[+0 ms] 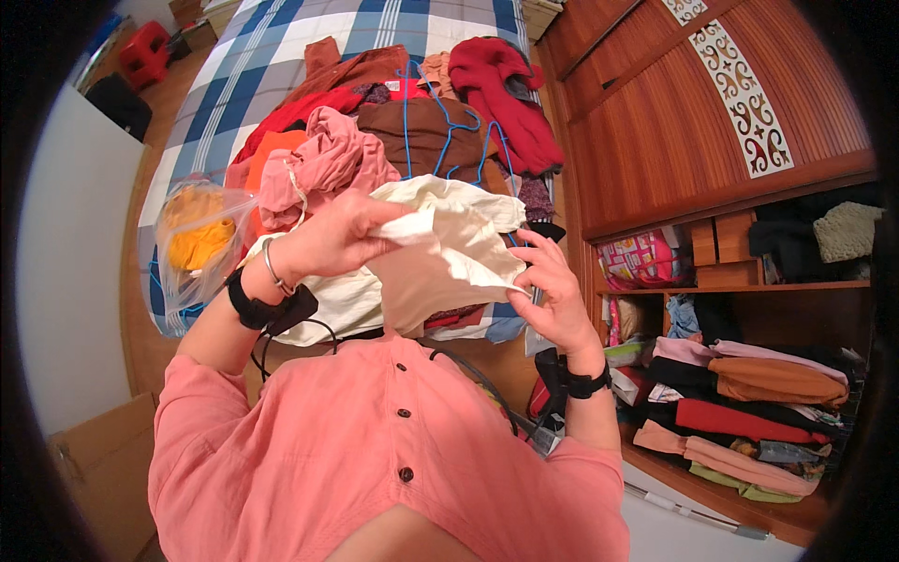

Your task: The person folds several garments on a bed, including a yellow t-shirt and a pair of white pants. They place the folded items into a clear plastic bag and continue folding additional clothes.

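Observation:
A cream cloth garment is spread in the air between my two hands, in front of my chest. My left hand pinches its folded edge between thumb and fingers. At the other side, my right hand grips a thin edge with thumb and forefinger, the other fingers apart. Part of the cream fabric hangs low to the left, over the bed's near edge. Just beyond it lie a crumpled pink garment, a folded brown garment and blue wire hangers.
Red garments and more clothes cover the checked bed. A clear zip bag with yellow cloth lies at the left. On the right stands a wooden wardrobe, with folded clothes on its lower shelf. A cardboard sheet leans lower left.

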The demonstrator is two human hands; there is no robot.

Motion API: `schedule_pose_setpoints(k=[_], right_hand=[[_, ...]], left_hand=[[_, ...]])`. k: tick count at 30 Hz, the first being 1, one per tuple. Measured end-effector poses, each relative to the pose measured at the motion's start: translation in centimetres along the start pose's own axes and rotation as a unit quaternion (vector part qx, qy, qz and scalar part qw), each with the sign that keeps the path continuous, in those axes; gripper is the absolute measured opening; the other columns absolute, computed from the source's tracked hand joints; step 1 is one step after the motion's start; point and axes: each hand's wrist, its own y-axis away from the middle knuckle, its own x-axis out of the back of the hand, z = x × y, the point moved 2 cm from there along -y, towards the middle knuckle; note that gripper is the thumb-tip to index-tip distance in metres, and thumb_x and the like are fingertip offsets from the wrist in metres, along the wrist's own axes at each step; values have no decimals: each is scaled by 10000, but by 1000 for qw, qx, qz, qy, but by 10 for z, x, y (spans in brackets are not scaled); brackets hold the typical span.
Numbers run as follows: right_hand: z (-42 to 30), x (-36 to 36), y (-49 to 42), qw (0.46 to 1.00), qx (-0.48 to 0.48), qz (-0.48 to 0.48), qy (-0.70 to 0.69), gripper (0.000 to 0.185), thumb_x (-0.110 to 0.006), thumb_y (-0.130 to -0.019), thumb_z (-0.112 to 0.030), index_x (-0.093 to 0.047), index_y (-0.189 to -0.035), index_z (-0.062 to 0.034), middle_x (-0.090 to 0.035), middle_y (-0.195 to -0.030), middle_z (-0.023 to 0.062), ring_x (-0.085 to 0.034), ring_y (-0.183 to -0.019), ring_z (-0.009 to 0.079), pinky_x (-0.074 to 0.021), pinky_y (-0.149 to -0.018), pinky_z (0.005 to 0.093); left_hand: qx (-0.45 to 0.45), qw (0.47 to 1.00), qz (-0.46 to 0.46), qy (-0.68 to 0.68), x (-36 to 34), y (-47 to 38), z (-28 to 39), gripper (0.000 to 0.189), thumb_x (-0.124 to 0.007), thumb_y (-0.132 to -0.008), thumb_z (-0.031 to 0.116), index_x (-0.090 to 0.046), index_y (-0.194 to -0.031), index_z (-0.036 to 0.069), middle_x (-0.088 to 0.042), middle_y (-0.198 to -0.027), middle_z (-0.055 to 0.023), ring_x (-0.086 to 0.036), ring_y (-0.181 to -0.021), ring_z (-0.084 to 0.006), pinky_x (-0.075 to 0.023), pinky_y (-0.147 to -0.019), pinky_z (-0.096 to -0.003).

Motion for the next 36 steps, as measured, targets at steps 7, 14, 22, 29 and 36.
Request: schedule_pose_setpoints(k=[7,14,22,29,36], right_hand=[[9,-6,-3,970,-114,16,-216,165,-657,-878,-118,-563,-783,-21,-552,-771,19,-498,-741,117,-412,-716,251],[2,-1,-11,959,-129,35,-252,160,-665,-888,-115,-569,-809,-14,-547,-780,-13,-494,-748,69,-413,-689,216],[5,15,-13,971,-133,19,-199,176,-626,-908,-102,-574,-784,12,-554,-772,26,-513,-728,106,-421,-667,245],[2,20,-13,995,-50,-13,-90,135,-708,-806,-78,-603,-808,5,-587,-816,74,-561,-774,195,-445,-709,295],[-15,8,-32,996,-36,-14,-85,131,-731,-755,-46,-633,-831,-6,-608,-842,93,-593,-823,235,-458,-729,325]], left_hand=[[55,992,66,92,8,-3,0,394,-559,-911,18,-522,-1304,16,-598,-984,-5,-508,-803,-88,-455,-728,-254],[53,993,-16,-102,20,-6,8,547,-579,-794,-34,-544,-1325,95,-649,-1097,-127,-621,-812,-246,-477,-721,-320],[-6,983,-15,-183,29,-2,12,147,-700,-804,121,-614,-815,3,-613,-841,-142,-616,-791,-312,-472,-666,-379],[0,994,-10,-108,47,4,16,148,-727,-788,101,-664,-866,-8,-662,-1022,-140,-650,-910,-300,-507,-748,-362],[-75,981,-30,-176,9,-12,6,240,-763,-761,239,-716,-899,48,-473,-1347,-157,-439,-1257,-377,-387,-1017,-435]])
